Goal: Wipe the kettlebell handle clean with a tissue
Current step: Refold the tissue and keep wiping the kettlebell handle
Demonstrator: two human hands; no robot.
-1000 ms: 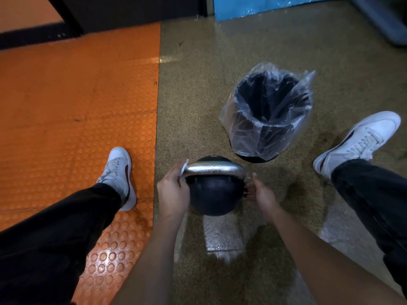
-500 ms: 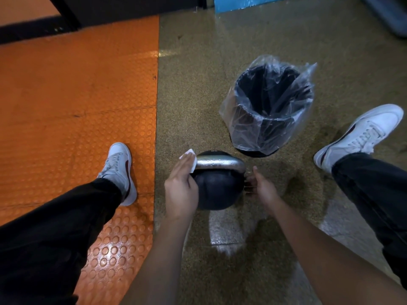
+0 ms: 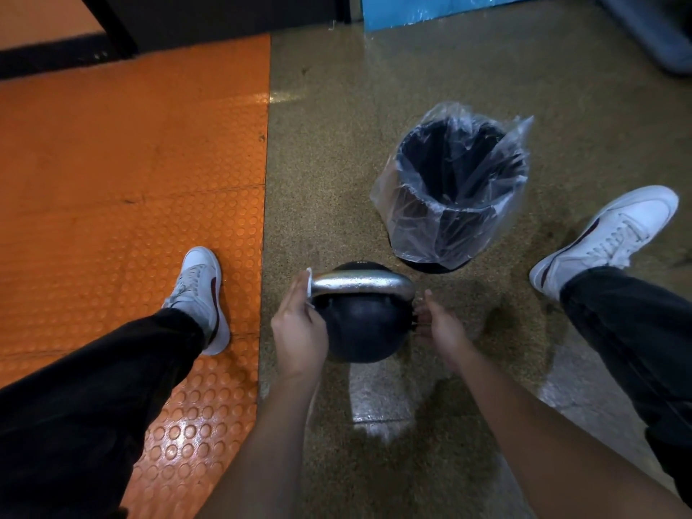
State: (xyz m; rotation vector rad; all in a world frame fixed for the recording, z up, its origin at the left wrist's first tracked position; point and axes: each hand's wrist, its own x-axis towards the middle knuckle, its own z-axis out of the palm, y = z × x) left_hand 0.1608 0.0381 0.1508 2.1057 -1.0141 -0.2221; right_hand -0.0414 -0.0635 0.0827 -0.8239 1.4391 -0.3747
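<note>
Mid-wipe, the left hand (image 3: 299, 327) pinches a tissue (image 3: 309, 282) against the kettlebell handle (image 3: 361, 283)'s left end, while the right hand (image 3: 436, 324), loosely open and empty, steadies the kettlebell (image 3: 361, 331); next likely a pass rightward.

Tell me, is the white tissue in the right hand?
No, the small white tissue is pressed against the silver metal kettlebell handle by the left hand; the right hand has none.

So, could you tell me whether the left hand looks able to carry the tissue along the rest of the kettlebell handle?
Probably yes. The left hand presses the tissue on the handle at its left end, and the top of the bar is bare; the right hand sits low at the right side.
</note>
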